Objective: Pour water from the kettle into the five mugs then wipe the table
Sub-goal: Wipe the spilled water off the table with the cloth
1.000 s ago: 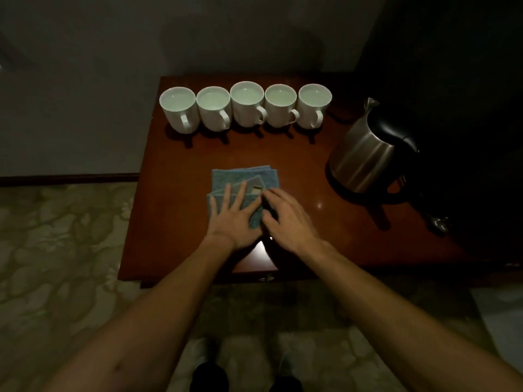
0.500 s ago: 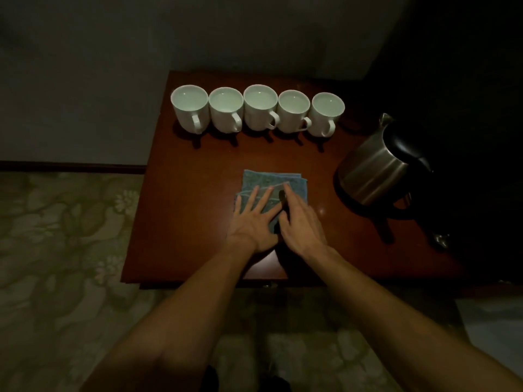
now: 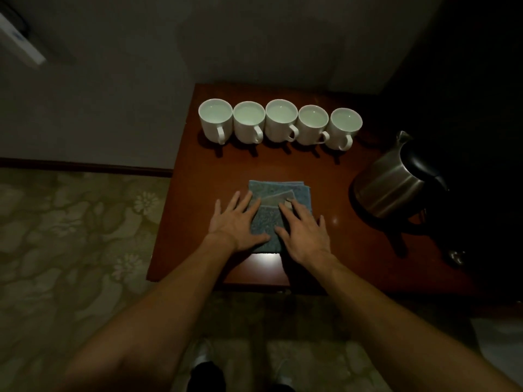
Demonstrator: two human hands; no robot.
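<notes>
Left hand (image 3: 236, 222) and right hand (image 3: 304, 232) cover the near corners and lower middle of the blue cloth (image 3: 278, 190). Kettle (image 3: 396, 182): handle side and base merge into shadow, outline unclear. Small shiny object (image 3: 455, 256) near table's right edge, too dark to identify. Table (image 3: 198, 207) right side lost in darkness. Shoes at bottom edge cut off.

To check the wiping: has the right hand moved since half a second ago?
Yes. The right hand slid rightward on the cloth, toward the kettle.
</notes>
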